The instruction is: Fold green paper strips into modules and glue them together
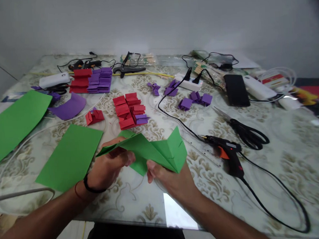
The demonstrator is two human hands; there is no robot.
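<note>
A creased sheet of green paper [147,149] is held up between my two hands, over the near middle of the table. My left hand [111,167] grips its left end, thumb on the near side and most fingers hidden behind the paper. At the lower right edge, my right hand [171,178] pinches the sheet, and its fingers are partly covered. Fold lines run across the paper, and its right end stands up in a V. Beside my left wrist lies a flat green sheet [70,157]. Just beyond the held paper sit folded red paper pieces [126,110].
To the right lie a glue gun [226,151] with a looping cord, black-handled scissors [246,130] and a phone [236,90]. Folded purple pieces [194,100] rest near a white power strip [189,82]. A larger green sheet [16,124] and a purple sheet [69,107] are at left.
</note>
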